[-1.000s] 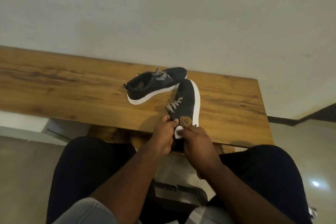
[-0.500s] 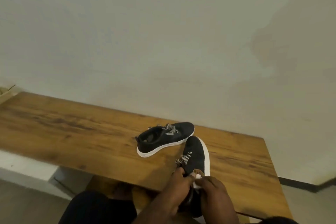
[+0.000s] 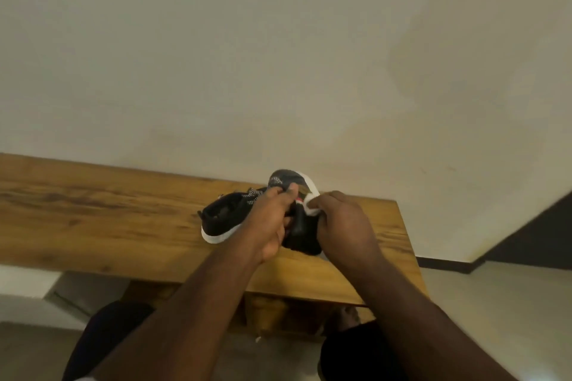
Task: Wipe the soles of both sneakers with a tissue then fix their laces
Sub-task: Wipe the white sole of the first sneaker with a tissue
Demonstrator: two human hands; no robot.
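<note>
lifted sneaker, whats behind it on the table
Behind the lifted sneaker, gripped by the left hand, the other sneaker sits on the wooden table. Its toe is hidden by the hands. The right hand pinches a white tissue.

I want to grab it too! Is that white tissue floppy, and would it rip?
Probably floppy: the small white tissue bunches up where the right hand pinches it. It looks thin, so hard rubbing on the black sneaker's white sole might tear it.

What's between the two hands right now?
In the head view, the lifted sneaker: left hand grips one side, right hand holds a white tissue against the other.
</note>
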